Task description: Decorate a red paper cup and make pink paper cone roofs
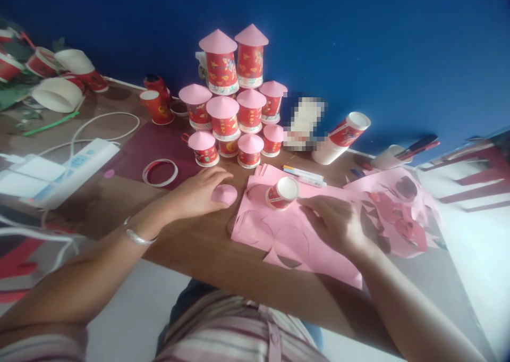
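Note:
My left hand (201, 192) holds a small pink paper cone (224, 194) between thumb and fingers, just above the brown table. A short red-and-white paper cup (282, 193) stands on a stack of pink paper sheets (255, 232) marked with drawn circles. Beside the cup, on its right, is my right hand (332, 221), its fingers loosely stretched toward the cup and partly hidden. Whether the fingertips touch the cup, I cannot tell. Behind stand several red cups with pink cone roofs (223, 112), stacked in tiers.
A white power strip (75, 170) with cables lies left. Near it are a white paper ring (160, 172) and red cups (157, 107). Pens (305, 176) lie behind the sheets. Stacked cups (342, 137) lean by the blue wall; pink scraps (398, 213) lie right.

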`<state>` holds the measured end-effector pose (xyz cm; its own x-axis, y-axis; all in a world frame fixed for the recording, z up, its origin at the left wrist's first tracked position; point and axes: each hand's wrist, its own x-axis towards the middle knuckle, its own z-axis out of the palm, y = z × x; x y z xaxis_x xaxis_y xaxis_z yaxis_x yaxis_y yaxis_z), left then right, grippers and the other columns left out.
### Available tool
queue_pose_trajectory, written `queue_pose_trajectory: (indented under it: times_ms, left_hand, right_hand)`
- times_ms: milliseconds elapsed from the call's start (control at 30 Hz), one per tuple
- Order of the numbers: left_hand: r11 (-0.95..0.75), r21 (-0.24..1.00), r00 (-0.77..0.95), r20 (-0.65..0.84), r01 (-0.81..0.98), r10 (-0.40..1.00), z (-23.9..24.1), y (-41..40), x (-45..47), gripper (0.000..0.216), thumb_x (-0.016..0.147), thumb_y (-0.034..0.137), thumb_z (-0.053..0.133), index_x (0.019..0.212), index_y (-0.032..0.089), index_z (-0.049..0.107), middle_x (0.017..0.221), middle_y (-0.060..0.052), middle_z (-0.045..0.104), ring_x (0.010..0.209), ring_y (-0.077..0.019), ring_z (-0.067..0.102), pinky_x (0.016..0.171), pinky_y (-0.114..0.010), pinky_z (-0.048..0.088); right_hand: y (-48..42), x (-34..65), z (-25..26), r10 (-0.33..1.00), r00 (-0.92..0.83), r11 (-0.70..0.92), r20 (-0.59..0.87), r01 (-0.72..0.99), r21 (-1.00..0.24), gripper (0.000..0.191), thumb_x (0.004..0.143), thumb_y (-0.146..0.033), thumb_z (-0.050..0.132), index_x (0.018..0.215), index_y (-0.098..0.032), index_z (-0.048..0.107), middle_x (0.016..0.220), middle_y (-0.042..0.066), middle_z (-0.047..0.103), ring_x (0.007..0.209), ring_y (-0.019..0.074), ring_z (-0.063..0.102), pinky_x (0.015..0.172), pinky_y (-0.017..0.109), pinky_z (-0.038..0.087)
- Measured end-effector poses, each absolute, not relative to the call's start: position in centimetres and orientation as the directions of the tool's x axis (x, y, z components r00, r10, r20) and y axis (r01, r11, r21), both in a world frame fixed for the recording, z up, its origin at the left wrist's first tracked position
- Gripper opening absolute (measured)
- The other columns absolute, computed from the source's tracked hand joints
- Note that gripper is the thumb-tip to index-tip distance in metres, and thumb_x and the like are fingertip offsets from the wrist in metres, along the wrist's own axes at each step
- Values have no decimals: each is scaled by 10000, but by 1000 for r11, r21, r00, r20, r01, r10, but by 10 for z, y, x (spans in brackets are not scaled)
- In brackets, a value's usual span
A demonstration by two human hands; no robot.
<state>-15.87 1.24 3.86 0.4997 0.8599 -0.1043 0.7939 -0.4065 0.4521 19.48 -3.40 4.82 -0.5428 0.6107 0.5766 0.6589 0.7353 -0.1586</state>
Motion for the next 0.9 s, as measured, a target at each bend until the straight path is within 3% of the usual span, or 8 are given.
queue_pose_trajectory:
  times_ms: [100, 233, 367, 467, 633, 733, 800, 900]
  left_hand:
    - [-454, 385, 545, -168, 803, 822, 45, 16, -153, 692, 823, 356, 699, 1474, 244, 492, 1521, -112, 519, 1473, -321, 435, 1170, -438, 431]
    - [-437, 345, 537, -294, 831, 790, 55, 22, -146, 630, 800, 287, 675, 1415, 244, 545, 1423, -100, 588, 1372, -313, 532, 1055, -389, 489]
    - [-424, 364, 540, -332, 830, 773, 55, 31, -147, 395, 757, 314, 714, 1137, 234, 644, 1242, -67, 640, 1121, -265, 646, 899, -318, 503]
    - [-422, 431, 564, -287, 798, 774, 51, 39, -152, 246, 759, 358, 726, 934, 214, 630, 1100, -42, 632, 931, -209, 634, 804, -291, 473]
    - [-319, 683, 519, -103, 658, 849, 61, 44, -147, 311, 771, 442, 753, 780, 185, 579, 882, -3, 583, 821, -162, 536, 770, -283, 424]
    - [-127, 920, 446, -57, 370, 893, 80, 34, -124, 370, 722, 450, 823, 815, 184, 583, 821, 23, 527, 740, -123, 481, 670, -248, 394]
    - [-75, 988, 475, 4, 132, 880, 93, 23, -102, 393, 692, 419, 862, 753, 177, 558, 783, 32, 485, 717, -107, 464, 654, -239, 398]
    - [-31, 997, 492, 59, -63, 869, 105, 8, -65, 387, 704, 387, 882, 726, 175, 559, 755, 30, 507, 719, -103, 488, 663, -237, 433]
  right_hand:
    - [-45, 176, 49, 533, -677, 824, 507, 552, -129, 129, 986, -121, 591, 1016, -163, 709, 792, 61, 764, 669, 175, 690, 597, 300, 500]
    - [-48, 157, 41, 417, -782, 895, 463, 442, -61, 185, 958, -58, 551, 956, -159, 706, 686, 25, 681, 598, 156, 599, 554, 303, 432]
    - [-46, 152, 35, 410, -791, 903, 455, 422, -79, 221, 949, -45, 509, 975, -154, 699, 685, 20, 657, 602, 155, 580, 551, 299, 426]
    - [-46, 153, 32, 459, -770, 884, 443, 446, -141, 212, 995, -92, 514, 950, -162, 709, 687, 24, 681, 599, 148, 600, 550, 288, 432]
    - [-49, 153, 28, 680, -635, 722, 366, 497, -481, 171, 1024, -207, 567, 1008, -182, 735, 843, 57, 788, 697, 155, 707, 620, 277, 521]
    - [-51, 150, 31, 840, -461, 506, 288, 471, -722, 149, 986, -275, 656, 1092, -202, 732, 862, 48, 784, 683, 151, 698, 643, 283, 553]
    - [-51, 149, 39, 909, -354, 356, 221, 379, -854, 239, 944, -351, 723, 1143, -219, 713, 819, 23, 747, 658, 142, 665, 626, 283, 557]
    - [-51, 149, 58, 948, -272, 207, 166, 128, -970, 380, 860, -461, 809, 1139, -233, 687, 764, -12, 683, 615, 123, 615, 550, 257, 531]
